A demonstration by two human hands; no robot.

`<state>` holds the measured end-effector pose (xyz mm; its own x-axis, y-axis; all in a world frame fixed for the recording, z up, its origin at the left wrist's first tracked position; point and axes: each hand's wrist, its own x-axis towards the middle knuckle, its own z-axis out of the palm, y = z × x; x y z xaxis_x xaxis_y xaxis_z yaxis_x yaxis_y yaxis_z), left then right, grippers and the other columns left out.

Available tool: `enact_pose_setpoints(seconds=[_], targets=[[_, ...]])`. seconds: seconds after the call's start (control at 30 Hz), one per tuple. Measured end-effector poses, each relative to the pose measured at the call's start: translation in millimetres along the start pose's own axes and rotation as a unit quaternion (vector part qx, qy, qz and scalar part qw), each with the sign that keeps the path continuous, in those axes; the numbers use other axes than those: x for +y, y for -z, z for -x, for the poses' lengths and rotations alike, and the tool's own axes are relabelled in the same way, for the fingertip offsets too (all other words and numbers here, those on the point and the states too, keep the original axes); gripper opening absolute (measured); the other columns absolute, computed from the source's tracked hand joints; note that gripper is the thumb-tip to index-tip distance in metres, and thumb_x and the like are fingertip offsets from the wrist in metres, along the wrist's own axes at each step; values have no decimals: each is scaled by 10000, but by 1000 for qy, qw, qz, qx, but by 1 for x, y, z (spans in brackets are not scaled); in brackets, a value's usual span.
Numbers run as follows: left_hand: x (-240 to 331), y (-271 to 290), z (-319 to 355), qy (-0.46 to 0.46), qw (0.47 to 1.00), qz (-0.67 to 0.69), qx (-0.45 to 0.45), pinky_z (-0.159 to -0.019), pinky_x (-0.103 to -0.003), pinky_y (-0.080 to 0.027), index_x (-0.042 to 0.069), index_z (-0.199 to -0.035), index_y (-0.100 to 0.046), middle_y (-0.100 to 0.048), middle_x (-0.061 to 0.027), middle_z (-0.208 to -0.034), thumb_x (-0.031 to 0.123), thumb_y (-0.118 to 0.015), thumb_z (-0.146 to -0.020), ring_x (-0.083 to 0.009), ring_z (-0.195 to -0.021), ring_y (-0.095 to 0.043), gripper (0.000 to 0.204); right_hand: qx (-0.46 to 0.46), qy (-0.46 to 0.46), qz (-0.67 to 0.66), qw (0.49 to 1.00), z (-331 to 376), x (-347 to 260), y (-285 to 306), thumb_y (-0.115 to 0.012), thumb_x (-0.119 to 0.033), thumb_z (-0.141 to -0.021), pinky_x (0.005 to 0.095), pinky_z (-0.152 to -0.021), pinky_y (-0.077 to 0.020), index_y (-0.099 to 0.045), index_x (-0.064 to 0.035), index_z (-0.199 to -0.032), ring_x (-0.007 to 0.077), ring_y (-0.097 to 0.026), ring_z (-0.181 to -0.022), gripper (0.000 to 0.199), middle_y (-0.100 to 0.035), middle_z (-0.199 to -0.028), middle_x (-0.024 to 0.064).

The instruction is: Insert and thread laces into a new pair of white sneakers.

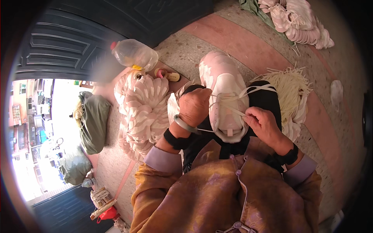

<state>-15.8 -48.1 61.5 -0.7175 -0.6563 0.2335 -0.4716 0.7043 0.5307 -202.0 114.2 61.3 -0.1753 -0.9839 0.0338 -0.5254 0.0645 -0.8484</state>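
Pale pink and white shoe upper (224,93) resting on the lap, toe pointing far, just past the brown jacket (225,194); looks light and floppy, soft fabric over a hollow shape, so probably collapses under a hard squeeze; best gripped along the sides near the eyelets, not by the tongue. Left hand (193,106) curled over the left edge of the upper, fingers clenched around the side and what seems to be a lace end; right hand (261,123) pinching the white lace (229,105) between thumb and fingertips at the near right of the lacing; lace itself thin, limp, likely slippery at the tips, so a tight pinch close to the eyelet seems wise. Stack of matching uppers (142,106) heaped on the left, touching the knee; loose bundle of pale laces (289,85) on the right, just beside the leg. Clear plastic jug (134,54) lying tilted at the far left, red cap on, mostly empty with a bit of yellowish stuff at the bottom; green sacks (92,120) further left by the doorway, tied shut, contents hidden; another pile of uppers (299,21) far right.
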Motion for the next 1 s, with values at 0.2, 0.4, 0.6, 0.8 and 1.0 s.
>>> enact_pose_setpoints(seconds=[0.2, 0.4, 0.6, 0.8, 1.0], targets=[[-5, 23, -7, 206, 873, 381, -225, -518, -190, -375, 38, -830, -663, -606, 26, -708, 124, -606, -851, -21, -574, -445, 105, 21, -27, -40, 999, 0, 2, 4, -619, -82, -798, 372, -539, -442, -550, -27, -770, 341, -572, -627, 92, -572, -694, 147], [-24, 22, -2, 265, 727, 605, -187, -542, -191, -350, 15, -819, -654, -594, 7, -736, 159, -638, -843, -51, -591, -439, 147, 13, -19, -32, 999, 5, 0, 5, -611, -70, -796, 365, -521, -434, -551, -25, -755, 337, -569, -607, 86, -567, -676, 148], [-29, 14, -5, 285, 650, 680, -184, -609, -229, -381, 23, -800, -618, -568, -108, -1072, 139, -619, -845, -92, -643, -425, 125, -22, -27, -55, 998, 19, -9, 26, -597, -45, -798, 339, -501, -410, -534, -9, -755, 318, -542, -565, 84, -532, -639, 148], [-7, -14, 5, 230, 752, 598, -153, -576, -191, -382, 64, -847, -578, -585, -13, -904, 21, -690, -716, -36, -642, -471, 178, -19, -45, -14, 999, 64, -3, 54, -586, -40, -810, 292, -490, -379, -525, 3, -741, 212, -507, -519, 102, -500, -596, 110], [20, -11, 9, 214, 896, 366, -132, -613, -220, -443, 66, -969, -521, -550, 16, -803, 118, -757, -673, -53, -639, -499, 382, -51, -218, -90, 971, 135, 51, 76, -585, -59, -834, 239, -495, -357, -552, 3, -758, 54, -419, -559, 104, -464, -568, 8]])
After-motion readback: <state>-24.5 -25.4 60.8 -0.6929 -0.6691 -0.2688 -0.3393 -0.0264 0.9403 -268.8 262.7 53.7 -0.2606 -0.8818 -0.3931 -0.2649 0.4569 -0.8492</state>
